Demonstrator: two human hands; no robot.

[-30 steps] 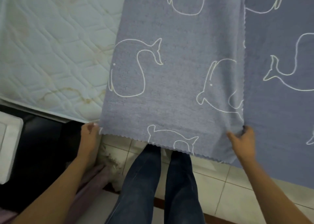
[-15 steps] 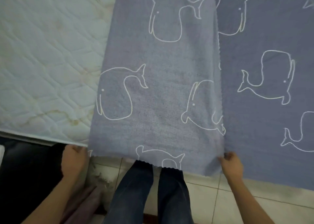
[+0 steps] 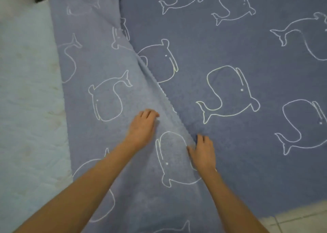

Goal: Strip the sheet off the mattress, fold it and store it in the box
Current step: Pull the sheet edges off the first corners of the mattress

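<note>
Head view: left hand (image 3: 143,126) is pressing open on the whale-print sheet (image 3: 194,29), right hand's (image 3: 203,152) grip unclear; smoothing outward seems wise.

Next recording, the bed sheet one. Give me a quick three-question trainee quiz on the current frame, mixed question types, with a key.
1. True or false: the sheet covers the whole mattress.
2. What is printed on the sheet? A) whale outlines B) stars C) stripes
3. Short answer: which is nearer the bare mattress, the left hand or the right hand?

Key:
1. False: bare quilted mattress shows to the left of the sheet.
2. A
3. The left hand
</note>
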